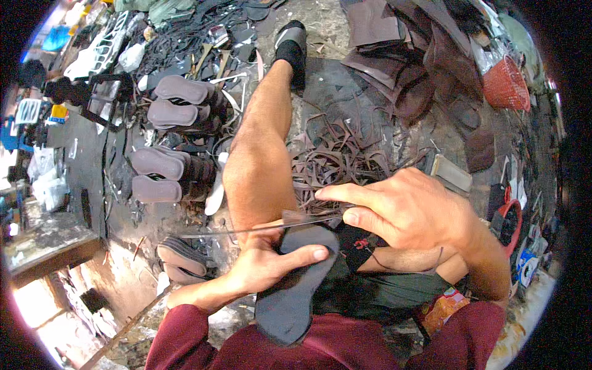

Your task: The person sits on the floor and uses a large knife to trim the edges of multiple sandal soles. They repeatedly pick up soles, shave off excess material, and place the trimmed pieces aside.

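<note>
You are holding a dark grey, flat, sole-shaped piece of rubbery sheet (295, 283) upright over your lap, its lower end resting against your maroon shirt. Your left hand (265, 262) is closed around its left edge, thumb pressing across the face near the top. Your right hand (407, 209) is hovering at the sole's upper end, forefinger and thumb extended and pinched toward a long thin metal blade (271, 227) that is lying across the top edge; whether the fingers are actually gripping the blade, you cannot tell from this view.

Directly behind the sole, your bare left leg (262, 142) is stretching away, ending in a black sock and sandal (293, 46). A tangle of dark brown leather strips and offcuts (336, 157) is crowding the floor just right of that knee, close under your right hand. To the left, paired grey soles stacked in rows (169, 145) are lying near the leg, with another pair (180, 258) just beside your left wrist. Brown leather sheets (407, 55) are piling up at the far right, next to a red plastic basket (505, 83).

Open floor is showing only in a narrow patch beyond the strips.
</note>
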A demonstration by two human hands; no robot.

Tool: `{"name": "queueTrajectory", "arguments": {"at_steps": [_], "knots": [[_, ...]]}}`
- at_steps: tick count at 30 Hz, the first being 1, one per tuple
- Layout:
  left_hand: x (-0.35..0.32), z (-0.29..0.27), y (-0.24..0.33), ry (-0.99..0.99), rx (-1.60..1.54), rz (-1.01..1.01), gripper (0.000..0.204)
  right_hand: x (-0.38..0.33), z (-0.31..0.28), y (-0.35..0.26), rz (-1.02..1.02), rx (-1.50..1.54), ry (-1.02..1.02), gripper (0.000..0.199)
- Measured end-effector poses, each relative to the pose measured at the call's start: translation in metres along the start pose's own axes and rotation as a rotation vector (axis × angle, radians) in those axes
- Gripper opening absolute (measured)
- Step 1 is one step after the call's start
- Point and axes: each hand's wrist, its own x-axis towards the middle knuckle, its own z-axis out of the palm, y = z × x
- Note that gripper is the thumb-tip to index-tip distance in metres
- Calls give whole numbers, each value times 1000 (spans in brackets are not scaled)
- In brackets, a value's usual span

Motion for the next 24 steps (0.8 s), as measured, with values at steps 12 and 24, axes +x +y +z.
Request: {"name": "queueTrajectory", "arguments": {"at_steps": [12, 24], "knots": [[17, 40, -3, -55, -707, 392, 58, -73, 115, -15, 61, 879, 912, 42], [41, 106, 15, 182, -773, 186, 38, -111, 257, 13, 176, 198, 1366, 34]]}}
